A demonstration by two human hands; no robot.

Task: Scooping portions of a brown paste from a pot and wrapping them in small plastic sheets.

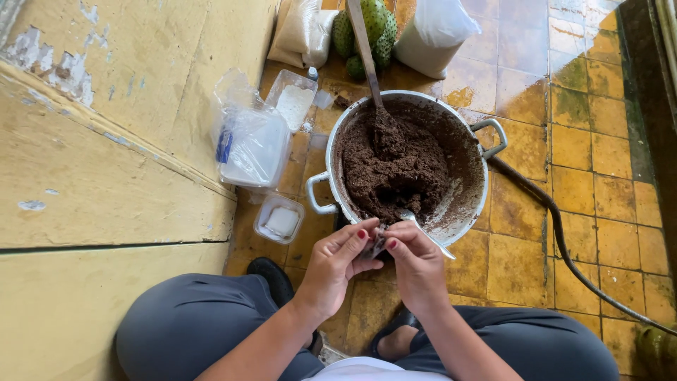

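Both hands meet near the metal pot [479, 152] of brown paste [395, 169] on the yellow tiled floor [599, 141]: left hand [337, 264] pinching a small wrapper [375, 243], right hand [417, 264] gripping a spoon [423, 227]; plastic tubs [281, 220] lie left.

The pot [405, 162] sits on the tiled floor [592, 176] before the knees, paste [395, 169] and a long spoon [367, 49] in it. Left of it lie a bag [250, 144] and two tubs [280, 220]; behind, sacks [434, 32]. Both hands [338, 264] meet at its near rim.
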